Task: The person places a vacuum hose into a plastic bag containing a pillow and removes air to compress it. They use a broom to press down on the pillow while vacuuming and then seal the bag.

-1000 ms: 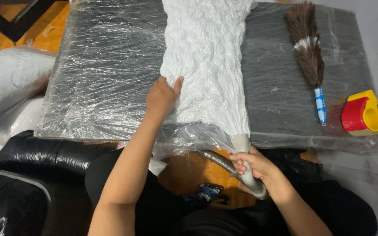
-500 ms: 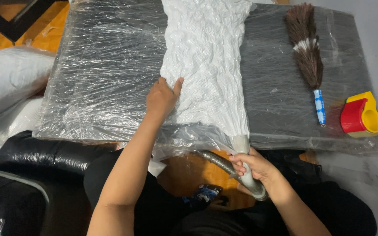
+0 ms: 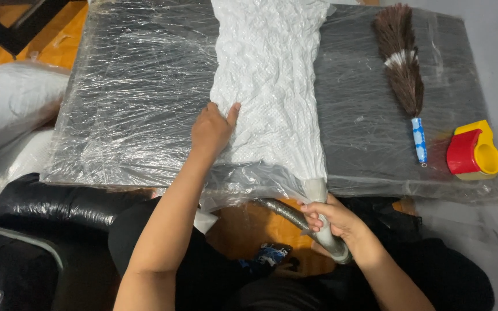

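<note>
Dark table (image 3: 376,138) wrapped in clear film, orange floor below. White vacuum bag (image 3: 272,86) lying lengthwise away from person; left hand (image 3: 213,128) pressing flat, right hand (image 3: 332,219) gripping hose nozzle (image 3: 325,222) at near end

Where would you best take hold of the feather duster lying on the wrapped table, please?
Grip the feather duster by its blue-and-white handle, coming from the near table edge. The handle points toward the person, is thin and firm, and lies clear of the red and yellow thing; the brown feathers would only crush.
</note>
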